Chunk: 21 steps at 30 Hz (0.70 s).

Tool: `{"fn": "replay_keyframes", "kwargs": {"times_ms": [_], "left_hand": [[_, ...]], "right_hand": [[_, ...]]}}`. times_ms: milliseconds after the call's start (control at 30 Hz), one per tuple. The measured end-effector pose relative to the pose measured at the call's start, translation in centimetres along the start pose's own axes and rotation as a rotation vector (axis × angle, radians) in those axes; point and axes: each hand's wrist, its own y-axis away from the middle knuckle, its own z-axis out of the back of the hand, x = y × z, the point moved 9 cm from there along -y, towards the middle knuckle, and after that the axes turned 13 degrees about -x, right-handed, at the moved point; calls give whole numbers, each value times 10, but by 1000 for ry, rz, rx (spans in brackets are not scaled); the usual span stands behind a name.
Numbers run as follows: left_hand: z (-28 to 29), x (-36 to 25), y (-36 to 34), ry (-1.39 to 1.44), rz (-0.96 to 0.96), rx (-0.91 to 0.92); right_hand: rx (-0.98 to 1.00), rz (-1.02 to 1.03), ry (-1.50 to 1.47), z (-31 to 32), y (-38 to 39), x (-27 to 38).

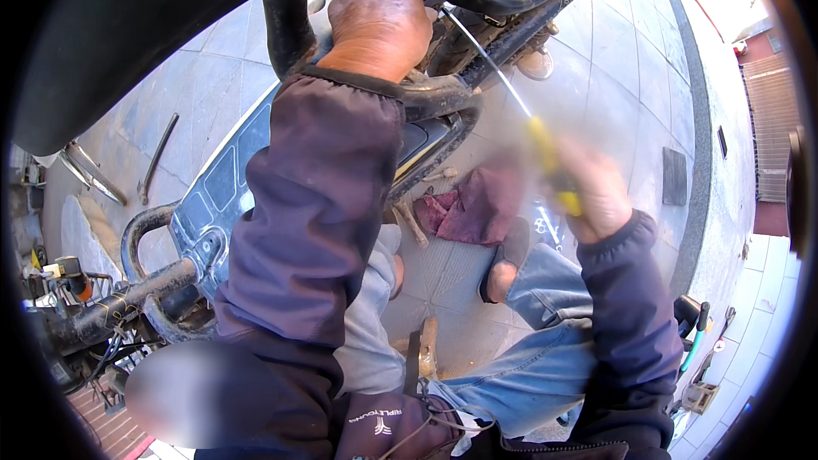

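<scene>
My left hand reaches up and grips a part of a motorcycle frame at the top middle, fingers closed around a dark tube. My right hand, blurred by motion, is shut on the yellow handle of a long screwdriver. Its thin metal shaft points up and left toward the frame, just right of my left hand. Both arms wear dark purple sleeves.
A maroon rag lies on the tiled pavement below the frame. My jeans-clad leg and sandalled foot are under my right arm. A metal rod and curved chrome piece lie at left. A black seat overhangs the top left.
</scene>
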Motion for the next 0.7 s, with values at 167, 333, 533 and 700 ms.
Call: {"fn": "replay_keyframes", "kwargs": {"times_ms": [167,333,533,700], "left_hand": [[-2,-1,-1,14,-7,13],[-4,1,-1,6,28,27],[0,3,1,13,73,64],[-2,3,0,-3,75,95]], "right_hand": [[63,78,74,-3,0,5],[227,-241,-363,-11,-2,-17],[162,-66,-122,-14,-2,-11],[129,-1,-38,-8,-3,-2]]}}
